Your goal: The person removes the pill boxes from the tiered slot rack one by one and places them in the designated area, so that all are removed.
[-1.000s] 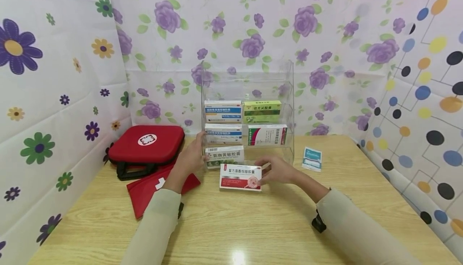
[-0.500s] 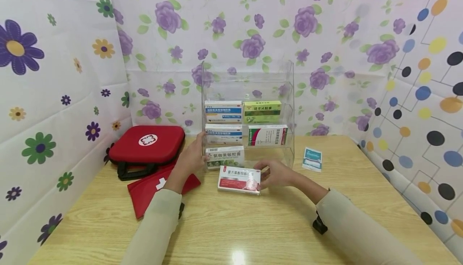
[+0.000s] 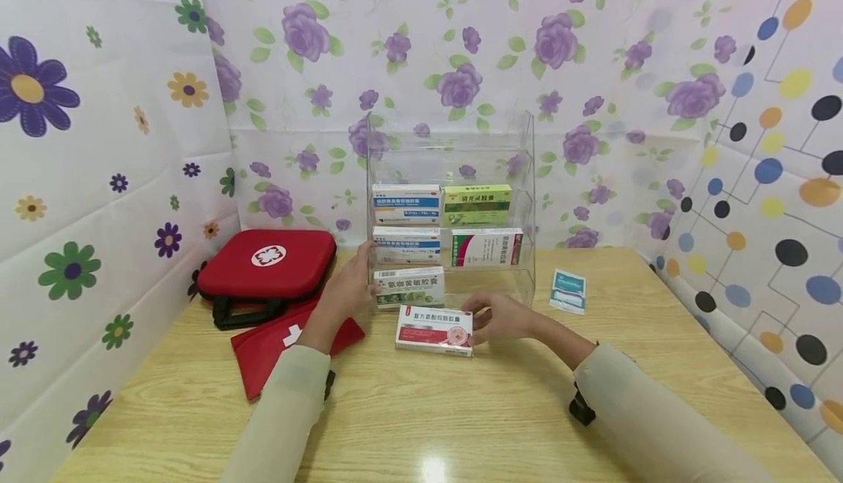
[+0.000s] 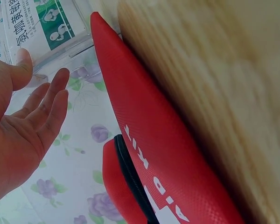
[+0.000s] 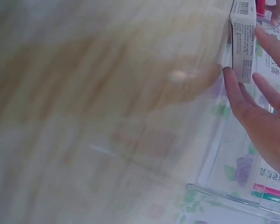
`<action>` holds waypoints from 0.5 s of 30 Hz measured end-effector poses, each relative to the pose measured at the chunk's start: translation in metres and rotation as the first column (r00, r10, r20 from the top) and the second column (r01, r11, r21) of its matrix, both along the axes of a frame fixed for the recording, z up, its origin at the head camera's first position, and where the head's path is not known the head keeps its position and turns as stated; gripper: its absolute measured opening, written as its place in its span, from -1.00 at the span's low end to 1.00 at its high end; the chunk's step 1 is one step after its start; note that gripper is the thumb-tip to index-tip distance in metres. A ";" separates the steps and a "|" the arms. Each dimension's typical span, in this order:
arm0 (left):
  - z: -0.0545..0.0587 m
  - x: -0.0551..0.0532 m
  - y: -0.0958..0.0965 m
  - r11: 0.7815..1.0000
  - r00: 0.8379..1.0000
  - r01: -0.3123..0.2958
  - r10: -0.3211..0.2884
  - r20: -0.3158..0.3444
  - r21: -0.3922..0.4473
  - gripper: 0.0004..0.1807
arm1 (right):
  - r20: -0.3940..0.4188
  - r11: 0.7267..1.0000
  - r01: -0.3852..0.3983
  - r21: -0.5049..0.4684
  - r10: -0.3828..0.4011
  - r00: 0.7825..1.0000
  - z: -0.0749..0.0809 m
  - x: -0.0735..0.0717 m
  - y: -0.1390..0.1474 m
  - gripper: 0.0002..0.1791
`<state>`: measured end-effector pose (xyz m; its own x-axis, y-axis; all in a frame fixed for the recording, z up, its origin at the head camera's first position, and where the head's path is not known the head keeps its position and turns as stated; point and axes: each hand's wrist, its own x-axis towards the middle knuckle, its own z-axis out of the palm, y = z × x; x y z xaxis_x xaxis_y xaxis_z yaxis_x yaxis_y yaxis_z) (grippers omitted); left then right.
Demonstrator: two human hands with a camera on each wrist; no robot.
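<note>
A white-and-red medicine box (image 3: 434, 331) leans back in front of the rack's lowest tier, its lettered face up. My right hand (image 3: 502, 317) holds its right end between thumb and fingers; the box's printed narrow side (image 5: 244, 44) shows in the right wrist view. At the left side of the clear acrylic rack (image 3: 532, 205) is my left hand (image 3: 345, 289), touching it with loosely extended fingers. Beside that hand, a white-and-green medicine box (image 3: 410, 287) stands in the bottom tier. In the left wrist view the left hand's thumb (image 4: 22, 70) lies near the rack's corner.
Two blue-and-white boxes (image 3: 406, 205), a yellow-green box (image 3: 477, 205) and a red-green-white box (image 3: 487, 248) stand on higher tiers. A red first-aid case (image 3: 266, 263) and flat red pouch (image 3: 263, 351) lie left. A small teal-and-white packet (image 3: 568, 290) lies right.
The white-and-red box has moved slightly down and left in my right hand, its face tipping further back. My left hand stays at the rack's side.
</note>
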<state>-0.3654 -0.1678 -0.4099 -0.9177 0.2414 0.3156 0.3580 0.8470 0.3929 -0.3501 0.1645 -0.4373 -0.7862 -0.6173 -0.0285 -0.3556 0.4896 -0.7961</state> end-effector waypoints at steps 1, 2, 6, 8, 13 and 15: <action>0.000 0.000 0.000 1.000 1.000 0.001 -0.001 -0.001 0.001 -0.05 | -0.002 1.000 -0.001 0.008 0.001 1.000 0.000 0.000 0.000 -0.37; 0.000 0.000 0.000 1.000 1.000 0.001 -0.001 -0.001 0.002 -0.05 | -0.006 1.000 -0.001 0.015 0.001 1.000 0.000 0.000 0.000 -0.37; 0.001 0.001 0.000 1.000 1.000 -0.001 0.001 0.002 0.001 -0.05 | -0.015 0.999 -0.002 0.043 0.002 1.000 0.001 -0.001 0.000 -0.38; 0.001 0.001 0.001 1.000 1.000 -0.004 0.004 0.001 0.001 -0.05 | -0.019 0.999 -0.006 0.051 0.007 1.000 0.002 -0.001 0.000 -0.38; 0.002 0.001 0.000 1.000 1.000 -0.001 0.001 0.001 0.008 -0.05 | -0.020 0.998 -0.016 0.065 0.018 1.000 0.002 -0.002 -0.001 -0.40; 0.001 0.001 0.000 1.000 1.000 0.001 -0.001 0.004 0.012 -0.05 | -0.022 0.997 -0.011 0.074 0.013 1.000 0.001 -0.002 -0.002 -0.42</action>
<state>-0.3646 -0.1679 -0.4084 -0.9187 0.2383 0.3151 0.3571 0.8420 0.4043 -0.3525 0.1622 -0.4364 -0.7797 -0.6235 -0.0573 -0.3789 0.5427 -0.7496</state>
